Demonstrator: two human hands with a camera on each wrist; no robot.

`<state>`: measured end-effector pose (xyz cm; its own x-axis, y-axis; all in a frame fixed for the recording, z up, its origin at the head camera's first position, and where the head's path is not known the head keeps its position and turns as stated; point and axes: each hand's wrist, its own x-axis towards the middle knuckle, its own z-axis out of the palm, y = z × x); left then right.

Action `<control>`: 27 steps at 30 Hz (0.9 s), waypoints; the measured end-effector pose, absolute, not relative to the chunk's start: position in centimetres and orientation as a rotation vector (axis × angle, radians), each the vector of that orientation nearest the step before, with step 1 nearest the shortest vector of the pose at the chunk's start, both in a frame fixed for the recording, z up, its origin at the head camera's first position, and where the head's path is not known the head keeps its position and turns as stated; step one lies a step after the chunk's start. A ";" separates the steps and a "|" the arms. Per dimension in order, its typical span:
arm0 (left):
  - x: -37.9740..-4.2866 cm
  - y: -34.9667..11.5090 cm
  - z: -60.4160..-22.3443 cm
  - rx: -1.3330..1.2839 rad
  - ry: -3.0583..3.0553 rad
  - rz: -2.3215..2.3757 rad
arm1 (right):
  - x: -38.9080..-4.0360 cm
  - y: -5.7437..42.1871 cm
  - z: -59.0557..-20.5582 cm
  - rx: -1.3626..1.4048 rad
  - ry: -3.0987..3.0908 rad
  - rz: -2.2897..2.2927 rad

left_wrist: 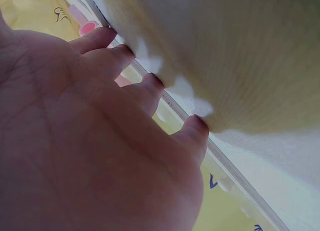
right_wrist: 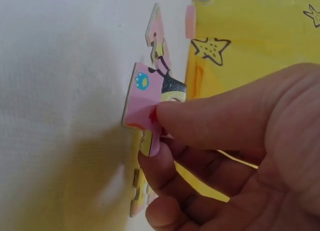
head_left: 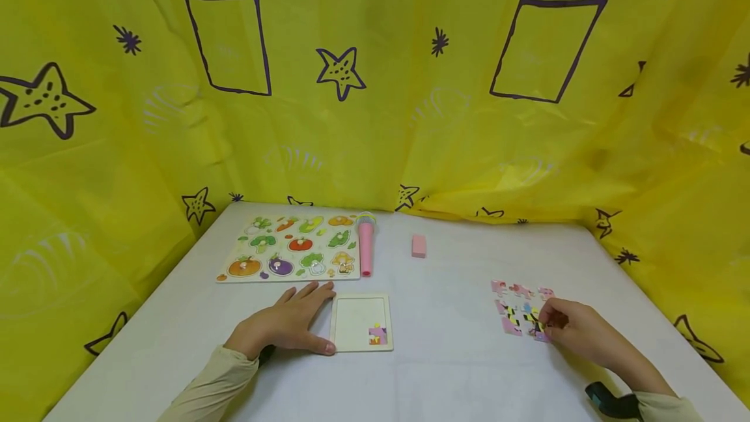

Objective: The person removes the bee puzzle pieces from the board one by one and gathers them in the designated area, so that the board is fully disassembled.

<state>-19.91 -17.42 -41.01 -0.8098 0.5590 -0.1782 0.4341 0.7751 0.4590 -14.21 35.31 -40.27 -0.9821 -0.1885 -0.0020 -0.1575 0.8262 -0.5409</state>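
Note:
A small square wooden puzzle tray (head_left: 359, 314) lies on the table, with one jigsaw piece (head_left: 377, 335) in its lower right corner. My left hand (head_left: 287, 325) rests at the tray's left side, fingers spread and thumb at the lower left corner. In the left wrist view, the fingertips of the left hand (left_wrist: 105, 126) lie along a board's edge. To the right, my right hand (head_left: 577, 331) is at a cluster of loose jigsaw pieces (head_left: 511, 325). Its thumb and a finger pinch a pink jigsaw piece (right_wrist: 140, 103) in the right wrist view. The thumb hides part of that piece.
Behind the left hand lies a vegetable peg puzzle board (head_left: 293, 246). A pink toy microphone (head_left: 366, 249) lies along its right edge, and a pink block (head_left: 418, 246) sits farther right. Yellow patterned cloth (head_left: 381, 135) hangs around the white table (head_left: 445, 318).

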 end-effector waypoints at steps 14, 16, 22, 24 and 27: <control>-19.9 -17.4 -41.1 0.756 2.662 0.586 | -14.6 36.2 -40.7 -0.387 2.856 -0.986; -19.9 -17.4 -41.0 0.755 2.662 0.587 | -14.6 36.2 -40.9 -0.414 2.885 -0.964; -19.8 -17.3 -40.9 0.761 2.664 0.591 | -14.6 36.0 -41.2 -0.423 2.942 -0.910; -19.8 -17.3 -40.9 0.754 2.662 0.592 | -14.6 35.9 -41.2 -0.401 2.946 -0.899; -19.8 -17.3 -40.9 0.745 2.660 0.596 | -14.7 35.8 -41.2 -0.381 2.957 -0.871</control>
